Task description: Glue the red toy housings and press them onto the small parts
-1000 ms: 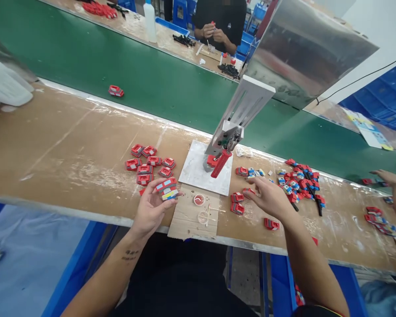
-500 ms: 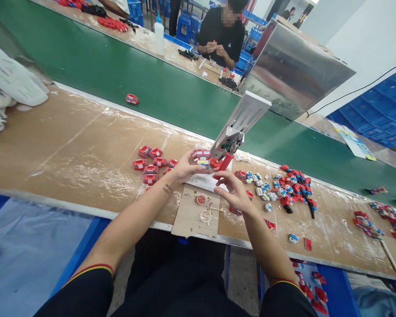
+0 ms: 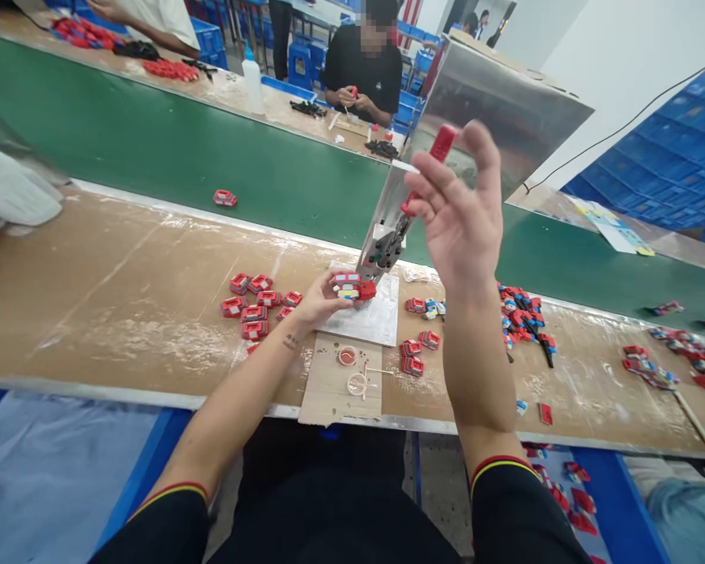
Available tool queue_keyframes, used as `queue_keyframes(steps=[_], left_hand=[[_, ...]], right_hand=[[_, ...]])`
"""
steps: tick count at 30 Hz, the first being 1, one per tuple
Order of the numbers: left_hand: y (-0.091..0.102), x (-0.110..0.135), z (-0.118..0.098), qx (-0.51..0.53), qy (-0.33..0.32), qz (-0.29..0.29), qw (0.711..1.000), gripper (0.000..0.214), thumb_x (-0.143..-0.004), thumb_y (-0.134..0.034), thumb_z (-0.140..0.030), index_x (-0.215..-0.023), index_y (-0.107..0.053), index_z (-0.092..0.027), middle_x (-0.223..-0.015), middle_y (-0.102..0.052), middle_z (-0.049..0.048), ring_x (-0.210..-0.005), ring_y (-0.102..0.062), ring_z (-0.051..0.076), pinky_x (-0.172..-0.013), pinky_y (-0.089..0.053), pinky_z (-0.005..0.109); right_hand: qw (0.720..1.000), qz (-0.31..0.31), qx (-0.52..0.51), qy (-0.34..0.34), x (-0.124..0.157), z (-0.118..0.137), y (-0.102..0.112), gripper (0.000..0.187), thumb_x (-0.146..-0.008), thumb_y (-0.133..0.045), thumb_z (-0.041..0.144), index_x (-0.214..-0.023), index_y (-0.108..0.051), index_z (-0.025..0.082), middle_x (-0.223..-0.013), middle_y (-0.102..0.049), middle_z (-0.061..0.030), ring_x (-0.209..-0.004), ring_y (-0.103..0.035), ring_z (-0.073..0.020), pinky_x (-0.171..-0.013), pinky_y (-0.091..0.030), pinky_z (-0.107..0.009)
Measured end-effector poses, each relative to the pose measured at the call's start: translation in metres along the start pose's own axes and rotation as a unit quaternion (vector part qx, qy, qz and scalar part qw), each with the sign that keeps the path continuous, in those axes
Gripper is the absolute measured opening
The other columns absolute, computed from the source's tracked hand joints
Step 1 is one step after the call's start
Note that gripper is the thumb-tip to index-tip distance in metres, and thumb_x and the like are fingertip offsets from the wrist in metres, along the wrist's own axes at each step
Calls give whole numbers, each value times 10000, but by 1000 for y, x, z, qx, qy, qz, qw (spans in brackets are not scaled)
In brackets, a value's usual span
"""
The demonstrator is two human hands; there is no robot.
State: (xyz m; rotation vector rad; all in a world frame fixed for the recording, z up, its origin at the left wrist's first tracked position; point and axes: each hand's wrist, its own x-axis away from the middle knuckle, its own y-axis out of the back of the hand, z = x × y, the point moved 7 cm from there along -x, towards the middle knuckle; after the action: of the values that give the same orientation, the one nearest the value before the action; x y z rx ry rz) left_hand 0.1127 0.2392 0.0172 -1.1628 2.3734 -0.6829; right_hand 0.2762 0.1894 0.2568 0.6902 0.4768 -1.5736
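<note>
My left hand [image 3: 320, 301] is closed around a small toy car [image 3: 347, 286] in red, white and yellow with pale blue windows. It holds the car low over the metal base plate [image 3: 381, 317], against a red block [image 3: 367, 291] at the foot of an upright metal toggle clamp [image 3: 388, 243]. My right hand [image 3: 458, 211] is raised beside the clamp, palm towards me and fingers apart. The clamp's red handle [image 3: 445, 142] points upward behind those fingers, partly hidden; whether they touch it is unclear.
Red car shells [image 3: 254, 313] lie left of the plate. Cardboard [image 3: 317, 392] in front bears two small round dishes and a stick. More car parts [image 3: 522, 313] are heaped on the right. Beyond the bench runs a green conveyor belt [image 3: 176, 157]; a person [image 3: 364, 78] works across it.
My right hand has risen from beside the toy car to the clamp's top, and the red handle has swung from low to upright. My left hand still holds the car by the plate.
</note>
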Motion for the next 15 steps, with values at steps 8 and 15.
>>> queue_keyframes(steps=[8, 15], left_hand=[[-43, 80, -20, -39, -61, 30, 997, 537, -685, -1004, -163, -1142, -734, -248, -1300, -751, 87, -1061, -796, 241, -862, -700, 316], [-69, 74, -11, -28, -55, -19, 998, 461, -763, -957, -158, -1137, -733, -308, -1334, -755, 59, -1208, -765, 296, -824, -710, 340]], right_hand=[[974, 16, -2, -228, 192, -60, -28, 522, -858, -842, 566, -1249, -660, 272, -1119, -725, -60, -944, -712, -188, -761, -617, -303], [944, 2, 118, -309, 183, -106, 33, 621, -932, -540, 799, -1142, -665, 228, -902, -725, -65, -726, -673, -202, -621, -560, -323]])
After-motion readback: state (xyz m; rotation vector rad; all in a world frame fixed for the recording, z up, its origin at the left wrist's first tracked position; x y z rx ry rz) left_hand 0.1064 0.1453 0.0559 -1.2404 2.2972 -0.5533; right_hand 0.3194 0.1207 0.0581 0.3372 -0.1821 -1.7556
